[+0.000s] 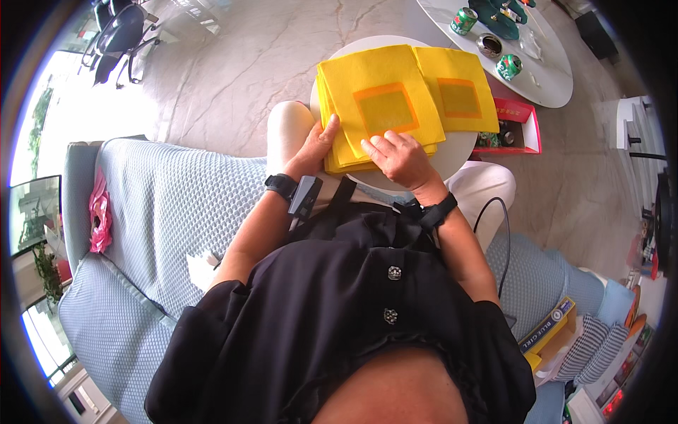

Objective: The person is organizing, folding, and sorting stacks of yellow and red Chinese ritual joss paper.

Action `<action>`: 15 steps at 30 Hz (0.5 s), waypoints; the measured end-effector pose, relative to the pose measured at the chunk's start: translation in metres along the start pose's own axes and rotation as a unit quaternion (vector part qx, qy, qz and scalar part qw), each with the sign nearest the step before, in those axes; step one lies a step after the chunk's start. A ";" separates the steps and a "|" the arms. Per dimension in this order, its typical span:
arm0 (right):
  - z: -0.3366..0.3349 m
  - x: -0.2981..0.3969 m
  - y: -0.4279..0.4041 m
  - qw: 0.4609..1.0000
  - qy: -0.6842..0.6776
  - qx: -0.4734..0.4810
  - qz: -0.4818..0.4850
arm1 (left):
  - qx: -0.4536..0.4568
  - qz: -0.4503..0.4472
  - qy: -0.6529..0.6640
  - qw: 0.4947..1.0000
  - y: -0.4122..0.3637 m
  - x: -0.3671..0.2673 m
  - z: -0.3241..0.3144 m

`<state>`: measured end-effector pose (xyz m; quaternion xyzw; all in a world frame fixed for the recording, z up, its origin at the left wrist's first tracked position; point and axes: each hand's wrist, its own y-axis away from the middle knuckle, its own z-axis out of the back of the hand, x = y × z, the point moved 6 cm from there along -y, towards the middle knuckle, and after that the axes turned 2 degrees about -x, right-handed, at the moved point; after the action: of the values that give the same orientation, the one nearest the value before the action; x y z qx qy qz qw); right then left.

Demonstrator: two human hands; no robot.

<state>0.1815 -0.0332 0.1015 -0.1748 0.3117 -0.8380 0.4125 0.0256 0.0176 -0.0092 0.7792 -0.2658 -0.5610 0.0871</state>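
Observation:
A stack of yellow felt pieces (381,69), each top one with an orange-bordered window, lies over a round white table (461,153) in front of my knees. My left hand (317,146) grips the stack's left edge, thumb on top and the other fingers hidden below. The curled fingers of my right hand (397,156) rest on the front part of the uppermost piece, just under its window; that thumb is hidden. Another yellow felt piece (458,61), with the same kind of window, sticks out to the right from under the stack.
Green beer cans (464,21) and a metal ashtray (489,45) stand on a larger white table (553,79) at the upper right. Below it sits an open red box (531,127). I sit on a light-blue sofa (180,196); a cable (507,238) loops beside my right arm.

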 end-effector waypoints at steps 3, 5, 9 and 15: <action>-0.009 0.003 0.003 0.999 -0.007 0.033 0.000 | -0.003 -0.002 0.004 1.000 -0.001 0.000 0.000; -0.015 0.004 0.006 0.998 -0.002 0.060 -0.001 | -0.006 -0.005 0.001 1.000 -0.002 0.001 0.002; -0.018 0.006 0.002 0.997 -0.024 0.068 -0.017 | -0.009 0.004 0.025 1.000 -0.006 0.004 0.006; -0.015 0.009 0.001 0.998 0.001 0.048 -0.027 | -0.014 0.004 0.009 1.000 -0.002 0.000 0.002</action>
<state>0.1684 -0.0355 0.0906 -0.1626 0.2661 -0.8632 0.3971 0.0243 0.0197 -0.0103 0.7818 -0.2603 -0.5573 0.1023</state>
